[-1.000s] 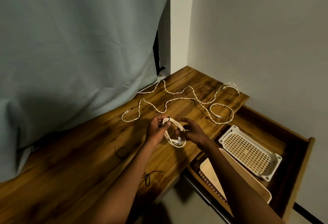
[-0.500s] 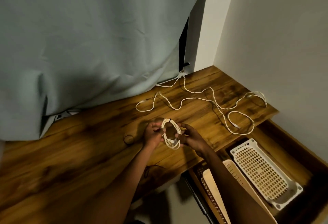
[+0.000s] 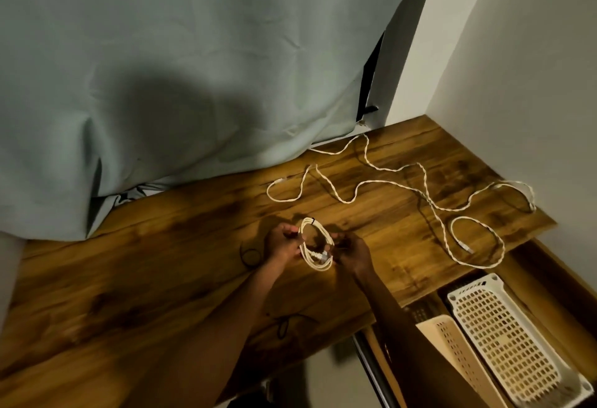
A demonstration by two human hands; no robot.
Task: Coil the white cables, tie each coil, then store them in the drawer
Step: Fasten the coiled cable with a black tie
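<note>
Both hands were up over the wooden desk (image 3: 161,278), and between them hung the coiled cable (image 3: 315,244), a small white oval of several loops held just above the wood. The left hand (image 3: 281,244) pinched the coil's left side, fingers curled in on the strands; the right hand (image 3: 352,251) had its fingers curled at the coil's right side, though from where I stood I couldn't say whether they gripped the loops or only a tie. A dark band (image 3: 312,221) sat across the top of the coil, which looked like a tie already on or going on.

That cable looked feather-light and limp, with a braided skin. My guess was it would spring open the moment the pinch slackened, so the place to hold it was right across all the strands at once, near the band, not by a single loop. The plug ends (image 3: 323,255) sat low in the coil and would likely dangle or snag if left loose.

Further back, a loose cable (image 3: 420,188) sprawled in long wavy runs across the desk toward the wall, uncoiled, its far end tucked by the curtain (image 3: 193,68). Soft and floppy by the look of it; best taken by one end and fed through the fingers.

Thin dark ties lay on the wood: one ring (image 3: 251,255) just left of the left hand, another (image 3: 281,328) nearer the front edge.

Down at the right, the drawer (image 3: 533,265) stood open, with a white perforated basket (image 3: 504,340) inside and a beige one (image 3: 452,349) beside it.
</note>
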